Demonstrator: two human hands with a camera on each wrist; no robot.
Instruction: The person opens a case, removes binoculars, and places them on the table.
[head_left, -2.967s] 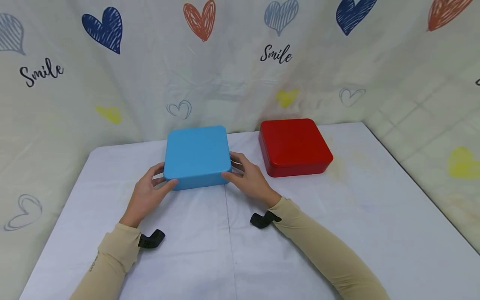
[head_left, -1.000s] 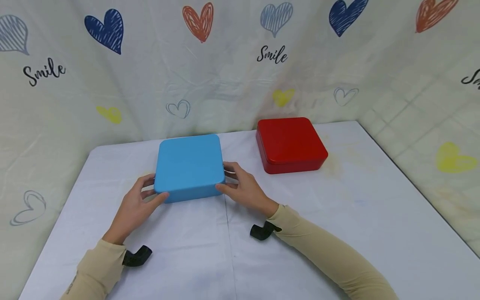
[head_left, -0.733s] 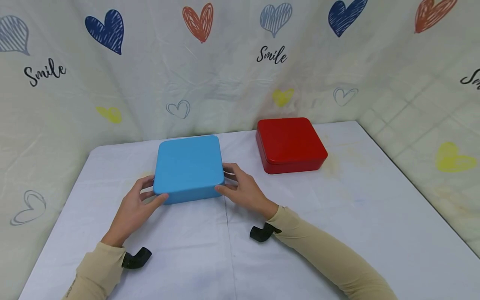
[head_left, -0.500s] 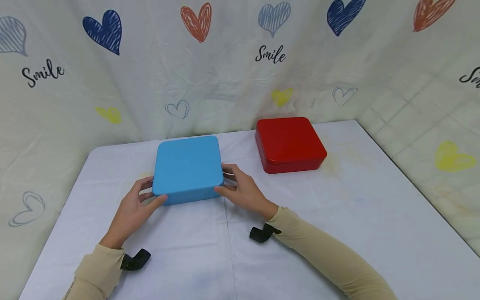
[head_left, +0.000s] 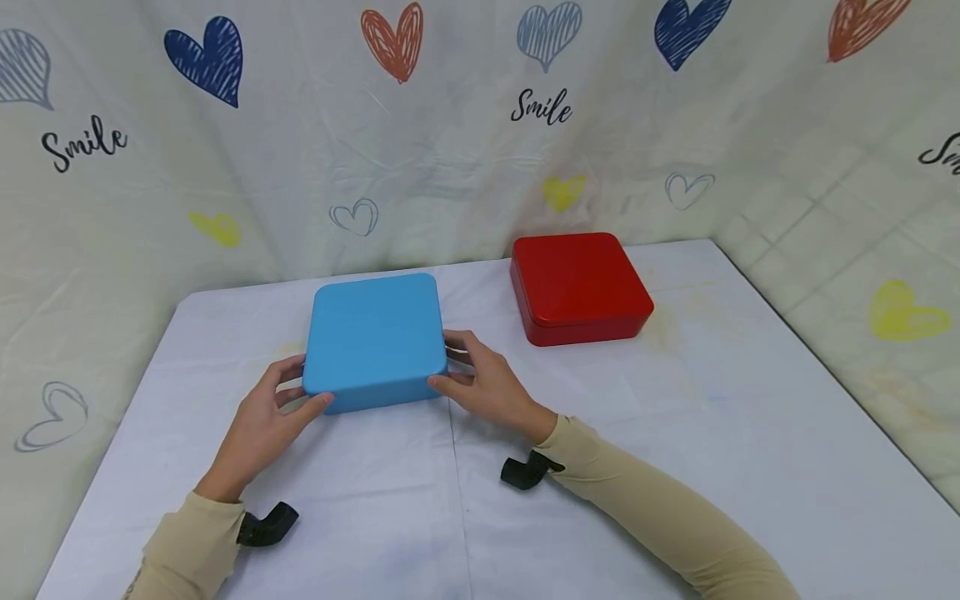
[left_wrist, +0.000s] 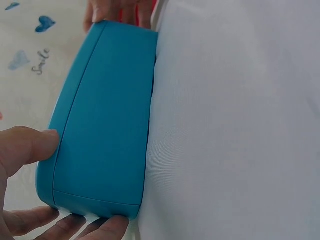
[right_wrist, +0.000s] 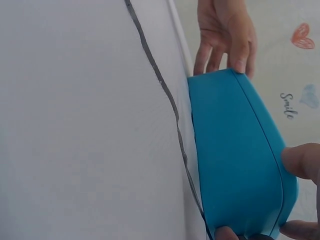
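Note:
A blue rectangular lidded box [head_left: 375, 337] with rounded corners lies on the white-covered table, lid on. My left hand [head_left: 258, 425] grips its near left corner, thumb at the front edge and fingers spread along the left side. At the near right corner, my right hand [head_left: 495, 385] holds it the same way. Both wrist views show a thin seam running below the lid, with the thumbs pressed near that seam on the front of the box [left_wrist: 105, 115]. In the right wrist view the box [right_wrist: 235, 145] sits close on the cloth.
A red lidded box [head_left: 581, 287] of similar shape stands to the right, near the table's back edge. Behind the table [head_left: 675, 467] hangs a pale curtain [head_left: 450, 150] printed with hearts and "Smile". Each wrist carries a small black device [head_left: 267, 525].
Over the three seconds the blue box has slid toward me and slightly left, with both hands keeping their hold. In the last second it has moved only a little. The red box stays put.

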